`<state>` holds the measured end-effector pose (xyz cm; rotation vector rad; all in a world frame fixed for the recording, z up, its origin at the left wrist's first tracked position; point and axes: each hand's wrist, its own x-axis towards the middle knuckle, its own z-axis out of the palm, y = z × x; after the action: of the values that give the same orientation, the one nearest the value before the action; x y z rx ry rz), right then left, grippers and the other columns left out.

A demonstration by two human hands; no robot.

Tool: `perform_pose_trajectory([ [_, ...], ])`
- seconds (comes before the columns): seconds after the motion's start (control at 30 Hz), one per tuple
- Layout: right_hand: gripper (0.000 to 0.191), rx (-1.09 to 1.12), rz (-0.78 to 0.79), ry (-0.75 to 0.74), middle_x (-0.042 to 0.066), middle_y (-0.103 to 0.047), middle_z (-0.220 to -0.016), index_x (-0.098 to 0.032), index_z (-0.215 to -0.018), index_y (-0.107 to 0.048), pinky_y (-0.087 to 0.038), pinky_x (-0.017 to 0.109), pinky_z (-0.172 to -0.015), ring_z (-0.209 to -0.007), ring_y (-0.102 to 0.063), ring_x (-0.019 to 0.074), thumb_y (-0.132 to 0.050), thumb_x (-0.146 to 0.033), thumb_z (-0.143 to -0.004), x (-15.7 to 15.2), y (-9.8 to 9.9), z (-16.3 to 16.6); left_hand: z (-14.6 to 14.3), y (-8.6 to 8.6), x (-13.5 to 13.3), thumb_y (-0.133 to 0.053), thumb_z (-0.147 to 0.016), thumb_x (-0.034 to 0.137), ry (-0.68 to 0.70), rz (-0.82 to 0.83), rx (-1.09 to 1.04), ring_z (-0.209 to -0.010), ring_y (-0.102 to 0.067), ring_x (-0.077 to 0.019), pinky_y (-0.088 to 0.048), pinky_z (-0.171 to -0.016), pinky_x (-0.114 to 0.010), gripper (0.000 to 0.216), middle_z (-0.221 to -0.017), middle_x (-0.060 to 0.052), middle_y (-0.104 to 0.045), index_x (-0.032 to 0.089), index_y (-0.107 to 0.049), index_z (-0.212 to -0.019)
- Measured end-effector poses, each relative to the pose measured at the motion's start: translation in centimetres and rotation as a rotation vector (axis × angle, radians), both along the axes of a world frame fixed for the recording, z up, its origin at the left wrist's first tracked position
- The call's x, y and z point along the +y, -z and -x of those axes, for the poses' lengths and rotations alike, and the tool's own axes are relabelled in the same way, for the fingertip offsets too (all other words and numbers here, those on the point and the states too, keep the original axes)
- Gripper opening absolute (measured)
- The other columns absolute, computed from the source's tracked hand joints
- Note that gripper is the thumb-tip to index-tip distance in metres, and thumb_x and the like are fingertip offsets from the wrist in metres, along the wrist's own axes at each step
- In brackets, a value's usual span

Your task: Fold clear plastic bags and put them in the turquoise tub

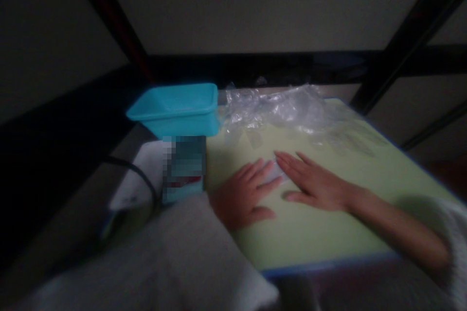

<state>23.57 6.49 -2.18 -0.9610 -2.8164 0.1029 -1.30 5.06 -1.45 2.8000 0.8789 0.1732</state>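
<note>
A small, pale, see-through piece point(274, 173), perhaps a plastic bag or sheet, lies flat on the light green tabletop point(292, 238). My left hand point(248, 194) rests palm down with fingers spread, its fingertips on the left part of that piece. From the right, my right hand point(314, 180) lies flat, fingers stretched out and thumb apart, with its fingertips over the piece's right part. Both hands cover much of the piece, so its full outline is hidden. Neither hand grips anything.
Crumpled clear plastic point(288, 109) spreads along the table's far side. At the back left stands a turquoise bin point(182, 116). Nearer is a blurred-out flat item point(186, 165) beside a white sheet point(140, 175), with a dark cable point(140, 175) crossing it.
</note>
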Motion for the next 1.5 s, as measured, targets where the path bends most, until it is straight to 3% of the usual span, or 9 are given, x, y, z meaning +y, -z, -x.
perform_pose_trajectory([
  [0.33, 0.081, -0.016, -0.055, 0.054, 0.02, -0.02, -0.152, -0.013, -0.15, -0.004, -0.022, 0.053, -0.112, -0.14, -0.022, 0.0286, -0.035, -0.06, -0.091, 0.7, 0.1, -1.0, -0.1, -0.2, -0.2, -0.05, -0.083, 0.061, -0.009, 0.004, -0.073, -0.141, -0.017, -0.0354, -0.017, -0.112, -0.051, 0.07, -0.153, -0.016, -0.022, 0.024, -0.038, -0.141],
  [0.63, 0.076, 0.056, -0.079, -0.014, 0.015, -0.017, -0.154, -0.017, -0.15, 0.001, -0.016, 0.053, -0.112, -0.141, -0.019, 0.0277, -0.027, -0.059, -0.093, 1.0, 0.0, 0.0, -0.3, -0.4, 0.0, -0.043, -0.083, 0.066, -0.014, -0.045, -0.029, -0.143, -0.015, -0.0292, -0.015, -0.115, -0.046, 0.082, -0.152, -0.019, -0.023, 0.009, -0.032, -0.142],
  [1.07, 0.076, 0.004, -0.029, -0.006, 0.017, -0.022, -0.152, -0.015, -0.15, -0.008, -0.014, 0.051, -0.114, -0.141, -0.02, 0.0262, -0.031, -0.059, -0.092, 1.0, 0.3, 0.3, -0.3, -0.2, 0.1, -0.043, -0.083, 0.068, -0.033, 0.005, 0.02, -0.143, -0.015, -0.0293, -0.016, -0.115, -0.048, 0.082, -0.153, -0.017, -0.021, 0.014, -0.03, -0.143],
  [1.5, 0.074, 0.033, -0.02, 0.017, 0.017, -0.023, -0.152, -0.014, -0.15, -0.011, -0.019, 0.052, -0.113, -0.14, -0.023, 0.0262, -0.033, -0.057, -0.093, 0.9, 0.3, 0.5, -0.2, -0.1, 0.2, -0.042, -0.085, 0.065, -0.027, -0.001, 0.022, -0.143, -0.014, -0.0288, -0.016, -0.115, -0.047, 0.079, -0.153, -0.017, -0.021, 0.013, -0.031, -0.143],
])
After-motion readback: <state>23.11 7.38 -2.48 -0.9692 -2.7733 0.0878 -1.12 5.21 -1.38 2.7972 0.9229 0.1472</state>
